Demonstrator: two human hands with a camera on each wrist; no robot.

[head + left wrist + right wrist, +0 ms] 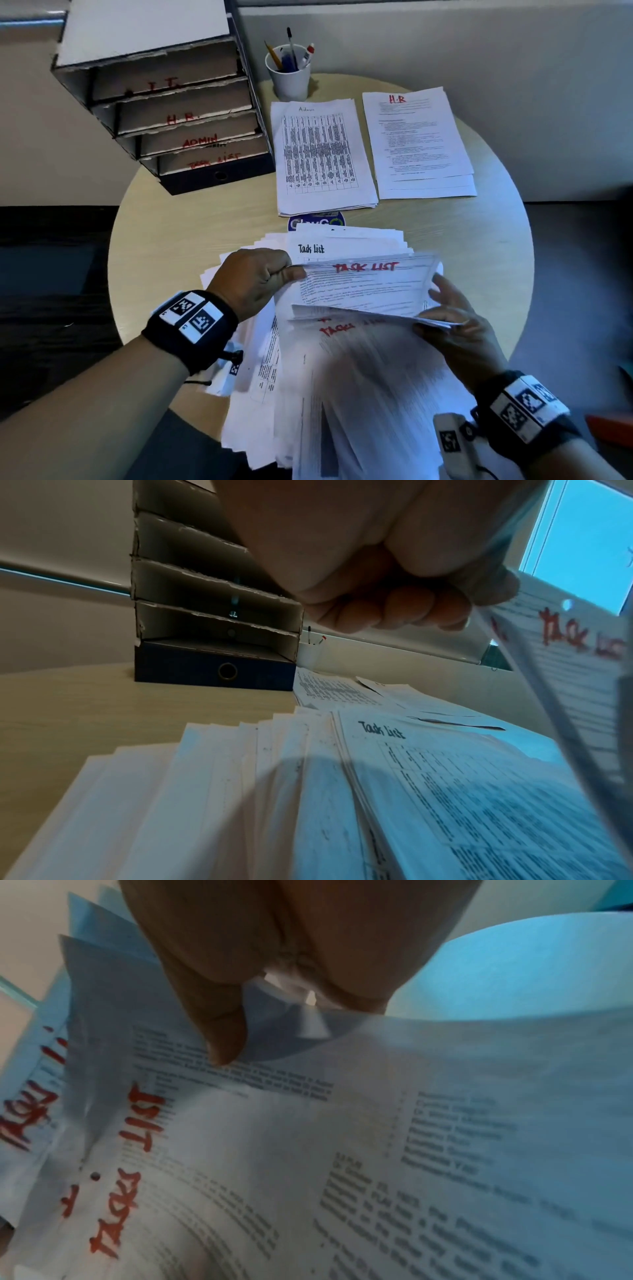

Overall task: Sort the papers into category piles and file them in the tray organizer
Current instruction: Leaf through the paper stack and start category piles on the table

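Left hand: the left hand is curled up tight, thumb and fingers pinching the left edge of the lifted Task List sheets, right above the big paper heap.
Right hand: the right hand is at the other end of those sheets, fingers spread along their right edge, thumb under, gripping them; the right wrist view shows a fingertip pressed onto printed text.
Lifted Task List sheets: a few pages, the top one headed "TASK LIST" in red, held off the heap and bowed between both hands.
Paper heap: fanned out loosely on the round counter, near edge; a sheet headed "Task List" in dark ink peeks out just behind the lifted sheets, and another red "TASK" heading shows underneath them.
Admin pile: flat on the counter, just behind the heap, a table-printed page on top.
H.R pile: right beside the Admin pile, on its right, the edges nearly touching.
Tray organizer: behind the heap to the left, cardboard shelves marked I.T., H.R., ADMIN and TASK LIST in red, stacked on a dark blue box file.
Pen cup: white, holding pens and a pencil, behind the Admin pile, just right of the organizer.
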